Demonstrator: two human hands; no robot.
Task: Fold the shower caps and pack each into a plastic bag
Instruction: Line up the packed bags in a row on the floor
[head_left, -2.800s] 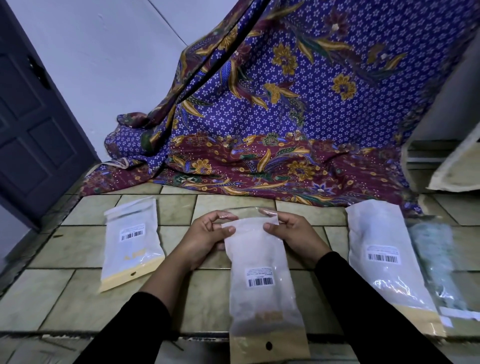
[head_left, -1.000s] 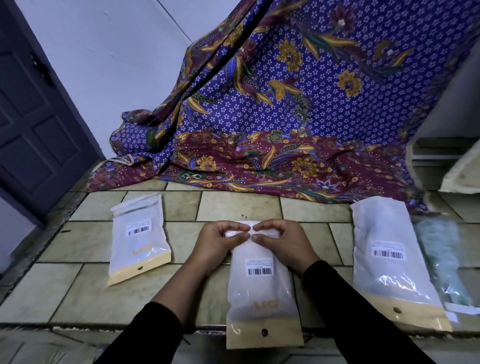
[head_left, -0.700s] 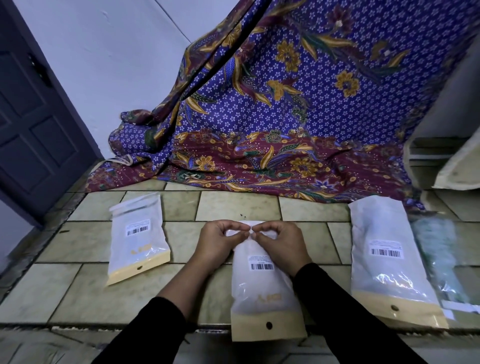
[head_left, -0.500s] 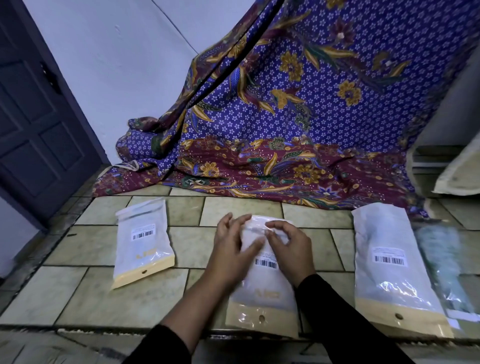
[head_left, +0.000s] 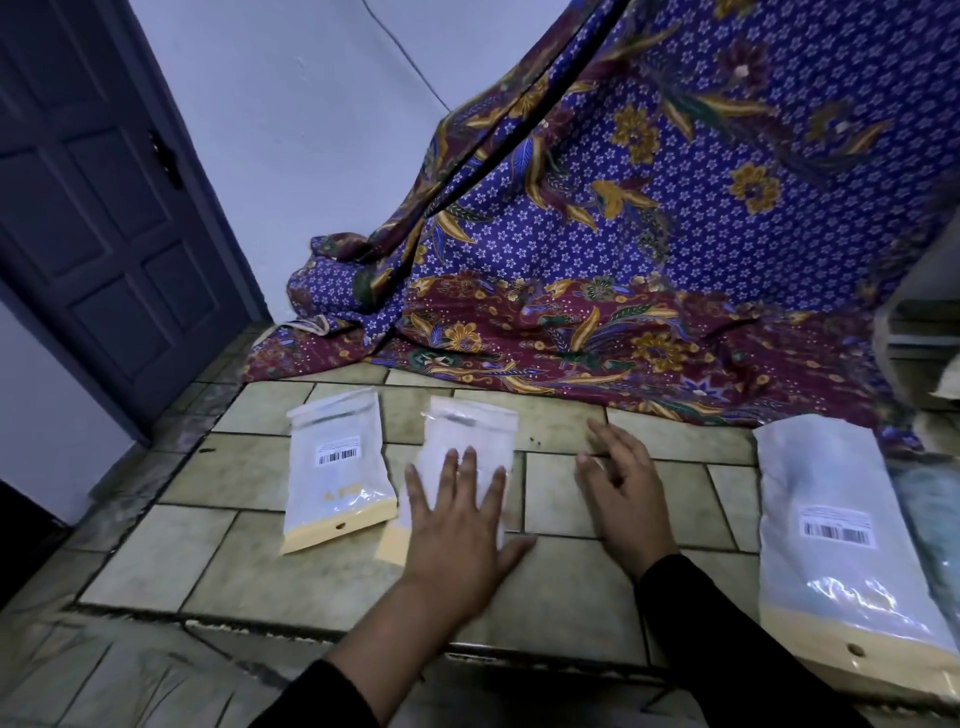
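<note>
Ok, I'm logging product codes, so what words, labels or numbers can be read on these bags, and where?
Nothing is legible enough to quote.
Left bag: white barcode label, bars show, digits and print too small.
Left bag: faint gold print above the yellow strip, blurred.
Right bag: white barcode sticker, print too small.
Middle bag, under the left hand: no label shows.

Bare tiles (head_left: 571, 597) between middle bag (head_left: 470, 436) and right bag (head_left: 831, 545) — open lane, right hand (head_left: 623, 499) in it. Left bag (head_left: 337, 478) just beside middle bag. Draped cloth (head_left: 649, 338) walls the back.
</note>
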